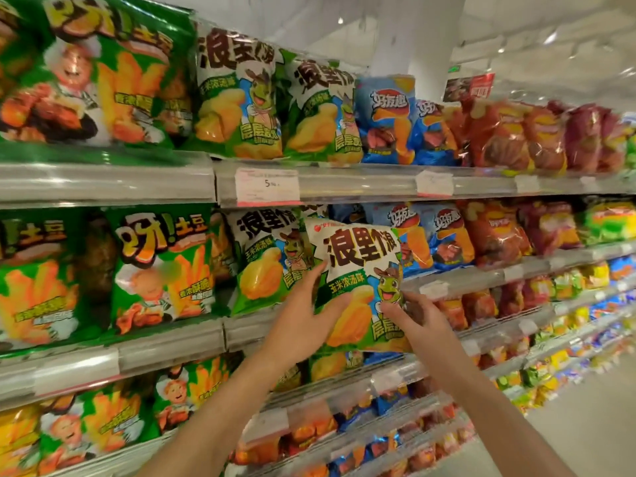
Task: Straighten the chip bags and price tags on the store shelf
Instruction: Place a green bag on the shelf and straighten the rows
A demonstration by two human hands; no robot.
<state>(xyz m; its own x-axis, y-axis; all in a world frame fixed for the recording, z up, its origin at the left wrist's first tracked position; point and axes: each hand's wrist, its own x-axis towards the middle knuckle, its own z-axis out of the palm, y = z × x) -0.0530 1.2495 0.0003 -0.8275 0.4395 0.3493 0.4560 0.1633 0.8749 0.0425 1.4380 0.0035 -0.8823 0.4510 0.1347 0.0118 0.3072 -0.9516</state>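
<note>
A white and green chip bag with a turtle cartoon (358, 266) is held up in front of the second shelf, tilted a little to the right. My left hand (303, 315) grips its left edge with fingers spread. My right hand (416, 318) pinches its lower right side. A matching bag (265, 259) stands on the shelf just behind and to the left. A white price tag marked 5 (266, 185) sits in the clear rail of the upper shelf, and a smaller tag (434, 183) is further right.
Green fries bags (161, 266) fill the shelves at left. Blue bags (444, 235) and red bags (495, 232) stand to the right. Lower shelves (172, 352) hold more snacks. An aisle floor (581, 418) opens at lower right.
</note>
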